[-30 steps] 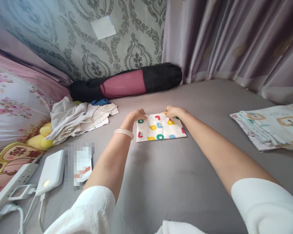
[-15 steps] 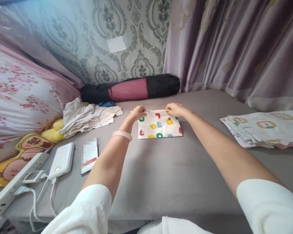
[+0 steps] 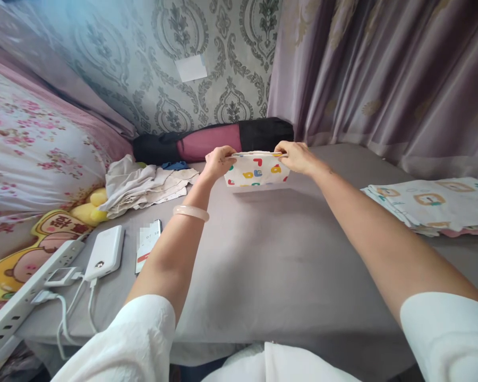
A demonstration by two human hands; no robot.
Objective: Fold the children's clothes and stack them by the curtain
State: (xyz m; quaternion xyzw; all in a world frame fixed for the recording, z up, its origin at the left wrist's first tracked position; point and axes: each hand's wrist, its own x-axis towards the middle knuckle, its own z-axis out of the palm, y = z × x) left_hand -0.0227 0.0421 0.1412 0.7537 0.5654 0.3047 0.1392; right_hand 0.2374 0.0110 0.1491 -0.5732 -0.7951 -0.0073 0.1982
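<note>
A small folded white cloth (image 3: 257, 170) printed with coloured letters hangs just above the grey bed sheet (image 3: 263, 254). My left hand (image 3: 219, 161) pinches its top left corner, fingers closed. At the top right corner, my right hand (image 3: 295, 155) grips the cloth the same way. A pale bangle (image 3: 191, 212) sits on my left wrist. Both arms stretch forward over the sheet.
A heap of beige clothes (image 3: 143, 183) lies to the left, a stack of folded printed cloths (image 3: 434, 204) to the right. A rolled mat in a black bag (image 3: 219, 143) rests against the wall. A power bank (image 3: 105, 252), phone (image 3: 148, 245) and power strip (image 3: 27, 294) lie near left.
Both hands have lifted the printed cloth by its far edge off the sheet, so it now hangs from my fingers. The view has tilted slightly.
</note>
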